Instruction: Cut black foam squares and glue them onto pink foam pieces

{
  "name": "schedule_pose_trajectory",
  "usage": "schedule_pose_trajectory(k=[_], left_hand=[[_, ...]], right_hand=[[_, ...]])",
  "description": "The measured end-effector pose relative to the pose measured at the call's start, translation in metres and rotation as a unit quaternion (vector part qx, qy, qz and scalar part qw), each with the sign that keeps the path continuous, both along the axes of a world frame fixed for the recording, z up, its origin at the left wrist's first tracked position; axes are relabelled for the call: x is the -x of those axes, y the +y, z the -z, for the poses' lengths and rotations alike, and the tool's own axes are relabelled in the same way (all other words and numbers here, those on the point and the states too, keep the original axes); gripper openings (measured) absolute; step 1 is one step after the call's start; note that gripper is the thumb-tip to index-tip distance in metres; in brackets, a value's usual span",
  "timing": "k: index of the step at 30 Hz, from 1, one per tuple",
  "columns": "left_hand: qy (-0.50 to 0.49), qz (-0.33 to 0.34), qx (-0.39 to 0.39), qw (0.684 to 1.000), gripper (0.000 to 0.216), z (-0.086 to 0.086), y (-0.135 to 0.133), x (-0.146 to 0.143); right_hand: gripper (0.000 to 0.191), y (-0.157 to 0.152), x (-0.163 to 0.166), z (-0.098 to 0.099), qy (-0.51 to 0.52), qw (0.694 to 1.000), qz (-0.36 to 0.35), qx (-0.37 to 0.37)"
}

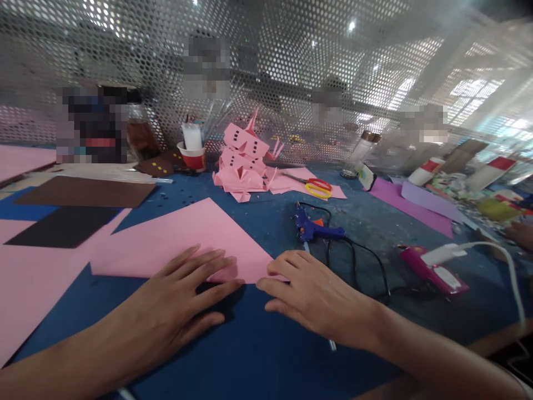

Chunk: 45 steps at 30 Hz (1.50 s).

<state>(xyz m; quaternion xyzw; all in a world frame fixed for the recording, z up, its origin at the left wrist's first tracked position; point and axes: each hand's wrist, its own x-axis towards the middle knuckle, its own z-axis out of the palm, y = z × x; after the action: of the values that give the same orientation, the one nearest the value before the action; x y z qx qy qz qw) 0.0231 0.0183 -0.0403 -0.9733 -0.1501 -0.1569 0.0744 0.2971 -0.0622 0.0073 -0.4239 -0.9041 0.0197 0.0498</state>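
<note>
A folded sheet of pink paper (166,239) lies on the blue table, its peak pointing away from me. My left hand (187,294) rests flat on its near edge, fingers spread and thumb apart. At the paper's right corner is my right hand (308,294), its fingers bent round that corner; the exact contact of the fingertips is partly hidden. Just beyond the right hand lies a blue glue gun (312,225) with a black cord.
Folded pink paper figures (244,158) stand at the back, beside scissors (318,187) with red and yellow handles. A red and white cup (194,158) stands left of them. Brown card (87,191) and black card (62,226) lie left. A magenta power strip (435,270) lies right.
</note>
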Motion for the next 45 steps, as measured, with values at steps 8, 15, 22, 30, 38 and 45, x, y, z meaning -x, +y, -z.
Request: schedule_pose_trajectory(k=[8, 15, 22, 30, 38, 45], left_hand=[[0.018, -0.003, 0.003, 1.0, 0.052, 0.003, 0.001, 0.0], [0.009, -0.008, 0.025, 1.0, 0.049, 0.0, -0.001, 0.0], [-0.001, -0.007, 0.034, 0.999, 0.047, -0.001, -0.001, -0.001], [0.028, -0.013, 0.011, 0.999, 0.049, -0.004, -0.002, -0.001], [0.0, -0.016, 0.018, 1.0, 0.048, 0.0, -0.001, 0.001], [0.011, -0.01, -0.025, 1.0, 0.048, -0.001, 0.0, -0.001]], right_hand=[[0.029, 0.002, -0.003, -0.005, -0.001, 1.0, -0.001, 0.004], [0.029, -0.001, -0.016, -0.01, 0.011, 1.0, 0.01, 0.006], [0.027, -0.004, -0.027, -0.018, 0.021, 0.999, 0.027, 0.019], [0.027, -0.007, -0.035, -0.024, 0.029, 0.998, 0.038, 0.045], [0.026, -0.004, -0.036, -0.025, 0.012, 0.998, 0.037, 0.039], [0.021, 0.004, -0.021, -0.014, 0.051, 0.996, 0.07, -0.01]])
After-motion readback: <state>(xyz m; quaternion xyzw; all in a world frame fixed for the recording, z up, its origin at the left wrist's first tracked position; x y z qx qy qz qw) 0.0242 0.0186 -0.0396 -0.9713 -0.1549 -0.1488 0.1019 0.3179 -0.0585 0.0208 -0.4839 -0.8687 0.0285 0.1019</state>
